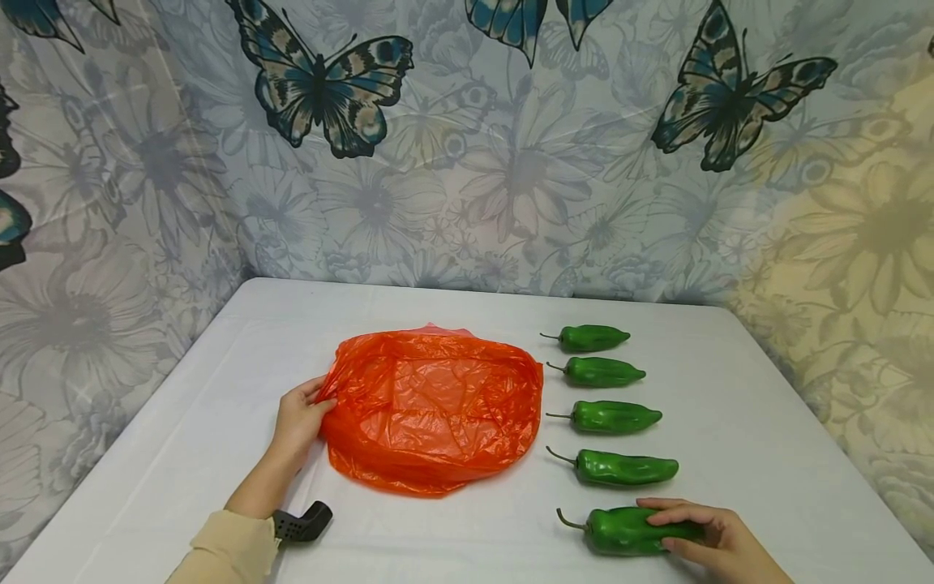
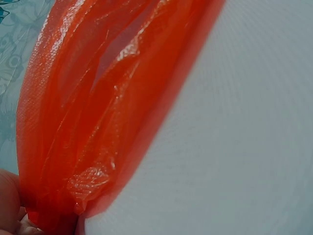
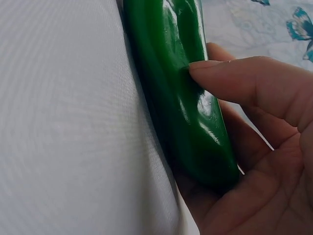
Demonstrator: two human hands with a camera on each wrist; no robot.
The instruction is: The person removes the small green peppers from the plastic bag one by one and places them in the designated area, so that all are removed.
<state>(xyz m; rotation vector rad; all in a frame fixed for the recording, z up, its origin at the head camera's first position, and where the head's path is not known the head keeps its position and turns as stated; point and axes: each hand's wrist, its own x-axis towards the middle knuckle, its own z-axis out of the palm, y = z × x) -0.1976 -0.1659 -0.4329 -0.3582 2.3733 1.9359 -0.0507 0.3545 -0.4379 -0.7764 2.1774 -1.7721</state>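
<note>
A crinkled red plastic bag (image 1: 438,414) lies spread on the white table, and my left hand (image 1: 301,418) pinches its left edge. In the left wrist view the bag's gathered plastic (image 2: 98,127) runs into the fingers (image 2: 9,200) at the lower left. Nearest me in a column of green peppers lies the front pepper (image 1: 620,531), its stem toward the bag. My right hand (image 1: 711,535) grips this pepper near its tip. Seen from the right wrist, the thumb (image 3: 244,81) presses the glossy pepper (image 3: 181,98) from one side, with fingers on the far side.
Behind the front one, several more peppers lie in a column: the second (image 1: 627,468), then another (image 1: 616,417), another (image 1: 606,371) and the farthest (image 1: 594,337). A black device (image 1: 305,523) sits at my left wrist. Butterfly-patterned cloth (image 1: 511,162) stands behind the white table (image 1: 744,389).
</note>
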